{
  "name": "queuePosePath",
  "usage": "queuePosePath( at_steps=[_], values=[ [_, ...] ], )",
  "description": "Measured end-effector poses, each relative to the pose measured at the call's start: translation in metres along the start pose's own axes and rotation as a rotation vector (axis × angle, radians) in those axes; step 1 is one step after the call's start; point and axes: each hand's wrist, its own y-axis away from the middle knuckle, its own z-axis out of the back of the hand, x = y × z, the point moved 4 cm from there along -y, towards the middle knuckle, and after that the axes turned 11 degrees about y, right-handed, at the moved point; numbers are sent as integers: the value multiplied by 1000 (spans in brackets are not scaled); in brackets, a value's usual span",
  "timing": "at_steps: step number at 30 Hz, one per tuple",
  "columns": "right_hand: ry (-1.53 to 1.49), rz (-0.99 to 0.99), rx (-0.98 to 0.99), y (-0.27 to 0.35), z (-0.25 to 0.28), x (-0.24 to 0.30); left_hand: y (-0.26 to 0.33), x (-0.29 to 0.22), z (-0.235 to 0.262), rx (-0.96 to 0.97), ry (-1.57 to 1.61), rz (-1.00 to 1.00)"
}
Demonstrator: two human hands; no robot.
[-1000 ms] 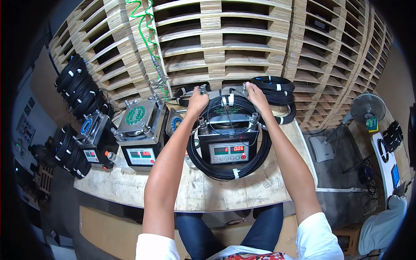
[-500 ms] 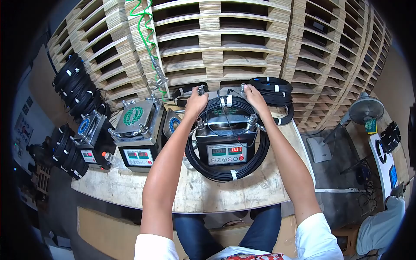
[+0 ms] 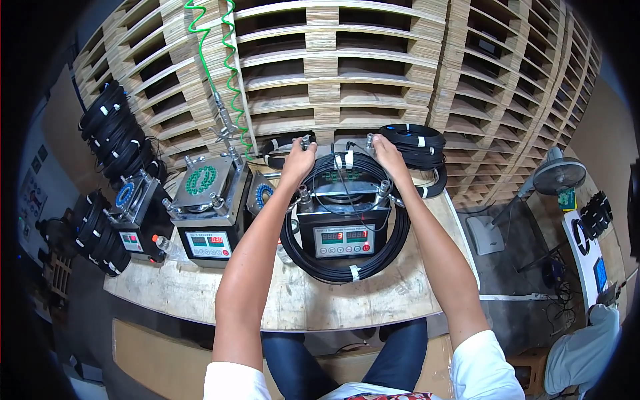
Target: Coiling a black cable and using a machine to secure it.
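Observation:
Directly ahead stands a polishing machine (image 3: 345, 242), a dark box with a lit red display and a metal top plate. A coil of black cable (image 3: 395, 252) with white tags loops around it, with more strands crossing its top. At the back left corner, my left hand (image 3: 299, 161) has its fingers closed around a metal clamp knob (image 3: 306, 141). My right hand (image 3: 389, 158) grips the matching clamp knob (image 3: 371, 140) at the back right corner. Two front clamp knobs stick up untouched. My forearms pass either side of the machine, and the coil partly hides its plate.
Left of me are a second machine (image 3: 205, 207) with a green ring on top, a smaller machine (image 3: 135, 207) and a small bottle (image 3: 161, 243). Cable coils (image 3: 417, 143) sit at back right. Pallets (image 3: 320, 73) rise behind; a fan (image 3: 559, 175) stands right.
My hands stay on the two back knobs. The front machine's display now has lit digits on both sides instead of only the right. The whole view has shifted slightly.

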Motion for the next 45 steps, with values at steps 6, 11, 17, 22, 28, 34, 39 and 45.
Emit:
queuePosePath(
  at_steps=[6, 11, 17, 22, 28, 34, 39, 45],
  values=[
    [-46, 82, -26, -7, -5, -13, -2, -3, -4, -8, -50, -21],
    [-45, -33, 11, 1, -3, -12, 5, -2, -3, -15, 3, -48],
    [-22, -132, 26, 5, 6, 2, 3, -4, -2, -11, 40, -56],
    [29, -107, 34, 4, 9, 2, 0, -1, -5, 2, 22, -6],
    [-29, -92, 41, 5, 5, 3, -1, 4, -1, -17, -23, -4],
    [-14, -130, 19, -3, 3, -12, 1, -2, -4, -11, -4, -47],
    [64, -202, 27, 10, 11, 8, 3, 1, 2, -14, -12, -33],
    [13, -106, 50, 7, 14, 1, 3, -3, -3, -19, -6, -3]
  ],
)
